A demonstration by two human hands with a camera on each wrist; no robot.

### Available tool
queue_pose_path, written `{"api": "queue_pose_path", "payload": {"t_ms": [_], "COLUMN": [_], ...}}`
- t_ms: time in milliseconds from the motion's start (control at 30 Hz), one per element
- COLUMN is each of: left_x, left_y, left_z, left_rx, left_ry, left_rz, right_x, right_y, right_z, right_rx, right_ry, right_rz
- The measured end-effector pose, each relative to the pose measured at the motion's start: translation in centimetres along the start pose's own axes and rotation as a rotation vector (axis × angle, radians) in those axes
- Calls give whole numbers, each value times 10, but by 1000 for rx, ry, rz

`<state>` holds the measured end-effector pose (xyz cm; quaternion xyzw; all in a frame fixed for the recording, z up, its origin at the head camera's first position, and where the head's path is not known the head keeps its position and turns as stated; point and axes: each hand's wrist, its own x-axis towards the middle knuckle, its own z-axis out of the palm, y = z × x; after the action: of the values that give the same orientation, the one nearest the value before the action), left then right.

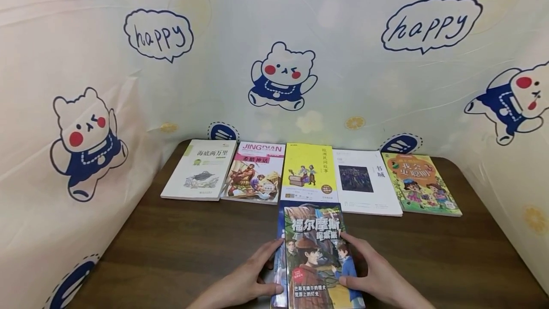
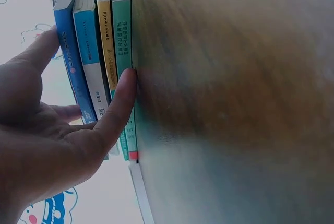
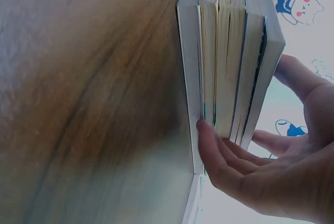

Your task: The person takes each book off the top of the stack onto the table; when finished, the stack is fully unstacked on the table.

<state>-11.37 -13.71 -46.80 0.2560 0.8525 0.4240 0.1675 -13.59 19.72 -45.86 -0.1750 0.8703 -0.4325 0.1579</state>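
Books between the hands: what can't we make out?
Head: most cover art of the lower books, under the top book.
Left wrist: parts of the spines, behind the fingers of the left hand.
Left wrist: some spine print, too small to read.
Right wrist: rest of the page edges, cut off at top border.

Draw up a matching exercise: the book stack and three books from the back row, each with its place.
1. Book stack
2. JINGDIAN book
3. Yellow book
4. Orange-and-green book

A. Back row, middle
B. Between the left hand and the right hand
C. Back row, right end
D. Back row, second from left

Pairs: 1-B, 2-D, 3-A, 4-C
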Motion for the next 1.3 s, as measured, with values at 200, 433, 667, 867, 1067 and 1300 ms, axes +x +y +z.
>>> {"api": "queue_pose_path", "payload": {"t_ms": [200,433,667,867,1067,1300], "left_x": [0,0,-1,-1,-2,-3], "left_y": [-1,-1,-2,-2,-4,-4], "left_z": [0,0,0,0,1,1], "left_rx": [26,16,33,48,59,51], "left_ry": [-6,-22,-20,-3,22,33], "left_rz": [-22,-32,-2,4,49,70], "right_x": [-3,-5,-7,-12,-17,-25], "right_y": [-1,4,10,17,22,27], "right_z": [-2,-4,-11,-19,-27,-38], "right_rx": [30,121,196,301,311,334], "right_ry": [-33,-64,-117,-201,-214,-207], "right_rz": [28,-36,-83,-29,13,118]}}
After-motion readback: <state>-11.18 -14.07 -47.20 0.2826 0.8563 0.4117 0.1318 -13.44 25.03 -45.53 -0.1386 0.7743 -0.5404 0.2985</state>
